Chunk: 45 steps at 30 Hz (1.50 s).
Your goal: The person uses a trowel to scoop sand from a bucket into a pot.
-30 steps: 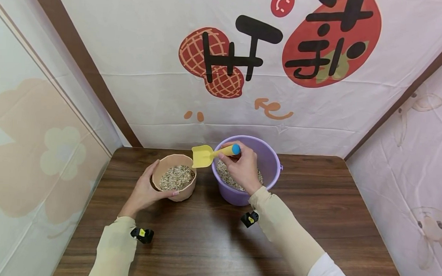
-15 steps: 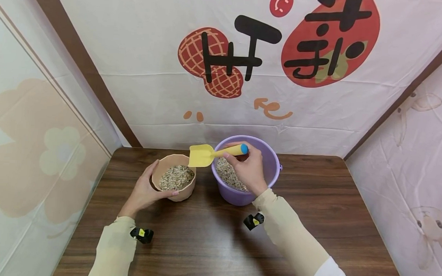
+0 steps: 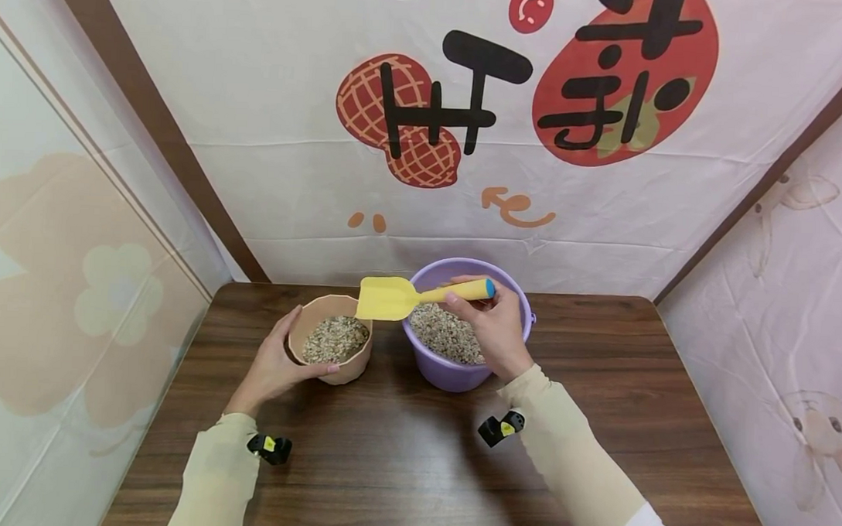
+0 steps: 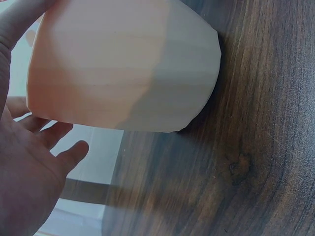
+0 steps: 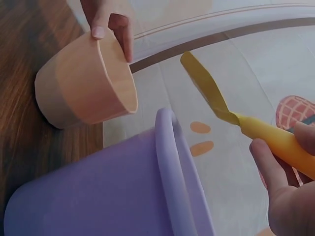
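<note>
- Left hand (image 3: 278,366): grasping the peach-coloured pot (image 3: 354,367) at its left side, thumb along the near side at the rim and fingers around the far left.
- Pot: upright on the left part of the table (image 3: 386,471); faceted wall, wavy rim, pale mixed granules (image 3: 335,339) inside. The left wrist view confirms the base resting on the wood-grain top.
- Right hand (image 3: 491,323): grasping the yellow shovel (image 3: 386,299) by its handle, above the bucket; thumb against the handle.
- Shovel: raised, blade pointing left, blue-capped handle end to the right. From the head camera the blade spans the gap between the two vessels and overlaps the pot's right rim. The right wrist view shows it clear of both.
- Purple bucket (image 3: 450,376): upright on the table, to the right of the pot and apart from it; similar granules lie inside, partly hidden by the right hand.
- Wrist cameras: one black unit (image 3: 270,448) at the left wrist, another (image 3: 502,428) at the right. Beige sleeves (image 3: 212,472) cover both forearms.
- Surroundings: a white printed cloth (image 3: 291,196) behind the table carries a red peanut motif (image 3: 398,123) and dark characters.
</note>
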{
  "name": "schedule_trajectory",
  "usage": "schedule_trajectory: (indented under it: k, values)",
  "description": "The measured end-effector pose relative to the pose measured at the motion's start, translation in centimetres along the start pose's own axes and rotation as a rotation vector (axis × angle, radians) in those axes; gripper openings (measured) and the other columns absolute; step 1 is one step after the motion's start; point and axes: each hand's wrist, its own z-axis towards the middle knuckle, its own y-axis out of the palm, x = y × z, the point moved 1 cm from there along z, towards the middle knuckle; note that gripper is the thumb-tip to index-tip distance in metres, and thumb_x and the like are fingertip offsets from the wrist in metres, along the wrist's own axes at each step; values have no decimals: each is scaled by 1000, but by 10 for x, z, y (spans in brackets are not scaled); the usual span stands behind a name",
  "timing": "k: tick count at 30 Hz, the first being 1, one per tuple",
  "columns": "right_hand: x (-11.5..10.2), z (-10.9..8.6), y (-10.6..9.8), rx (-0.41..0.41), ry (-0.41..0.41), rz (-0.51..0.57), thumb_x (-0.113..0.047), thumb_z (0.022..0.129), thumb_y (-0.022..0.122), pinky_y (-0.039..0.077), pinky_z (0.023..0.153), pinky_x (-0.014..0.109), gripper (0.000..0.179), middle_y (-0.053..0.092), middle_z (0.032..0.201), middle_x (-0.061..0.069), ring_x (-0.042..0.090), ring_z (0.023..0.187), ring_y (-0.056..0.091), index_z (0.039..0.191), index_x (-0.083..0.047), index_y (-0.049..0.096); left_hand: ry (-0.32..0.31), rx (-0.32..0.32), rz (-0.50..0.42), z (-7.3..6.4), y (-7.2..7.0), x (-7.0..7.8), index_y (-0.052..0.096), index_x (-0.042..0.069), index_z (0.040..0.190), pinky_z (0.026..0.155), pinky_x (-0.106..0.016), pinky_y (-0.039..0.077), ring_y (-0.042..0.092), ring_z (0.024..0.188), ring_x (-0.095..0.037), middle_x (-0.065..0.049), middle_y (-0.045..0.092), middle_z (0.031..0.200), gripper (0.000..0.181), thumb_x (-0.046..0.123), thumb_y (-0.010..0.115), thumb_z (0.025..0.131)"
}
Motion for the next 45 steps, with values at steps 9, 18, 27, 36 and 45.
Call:
schedule_trajectory:
  k: [9,18,27,36,45]
  values:
    - [-4,-6,-20,22,4,61,8,92,70,57,91,43,28,66,117,29,27,98,71,118,12,62,1,10,-9,0,1,-1,15,9,164,111,-63,32,32,143,-42,-21,24,163,131,43,96,66]
    - [-7,-13,-41,48,26,157,10,91,69,55,94,43,36,65,118,30,28,100,72,123,19,55,11,17,-14,1,1,-1,16,9,163,112,-62,32,32,144,-42,-21,26,162,131,42,97,66]
    - [-10,-19,-63,93,-1,156,9,90,71,51,97,50,30,70,111,21,27,100,72,118,15,61,16,17,-15,1,1,-1,16,10,164,112,-62,32,32,144,-42,-20,25,163,131,42,97,66]
    - [-13,-26,-83,140,4,182,10,90,70,54,93,41,24,70,107,17,25,99,72,114,9,66,14,10,-21,0,1,0,15,9,164,112,-63,31,30,145,-42,-21,23,163,130,41,96,67]
    - [-14,-35,-102,168,-17,187,9,91,70,53,95,43,21,70,109,18,27,104,71,112,6,69,15,10,-17,0,1,-2,16,9,164,112,-63,32,30,145,-43,-22,24,163,130,41,96,67]
